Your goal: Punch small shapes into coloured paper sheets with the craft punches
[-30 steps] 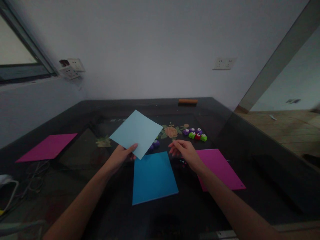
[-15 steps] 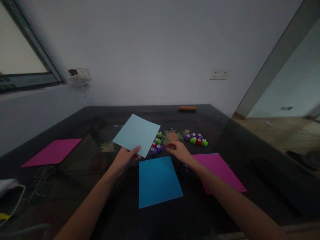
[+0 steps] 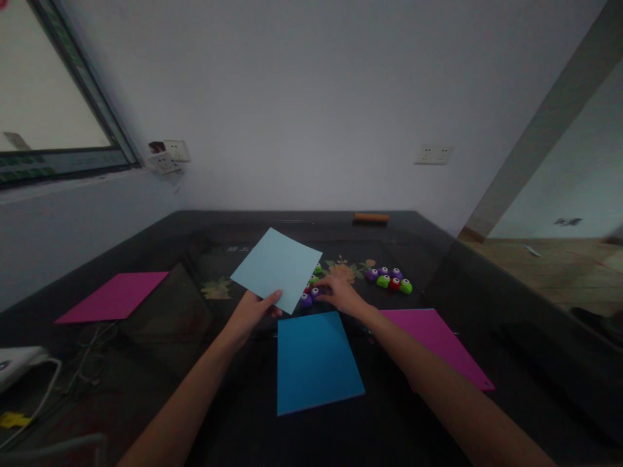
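A pale blue square sheet point(image 3: 277, 263) is pinched in the left hand point(image 3: 254, 312), above the middle of the dark glossy counter point(image 3: 233, 421). The right hand point(image 3: 341, 297), fingers curved, is at small purple, green and red eyed toys point(image 3: 305, 300); I cannot tell whether it grips one. A flat bright-blue square point(image 3: 318, 360) lies toward the near edge.

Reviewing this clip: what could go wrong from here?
The right hand has its fingertips at a purple googly-eyed toy packed close among others, so it might nudge a neighbour, such as the other purple toy.

The left hand grips the light blue sheet only along its near edge, so the far part could droop or swing into those toys.
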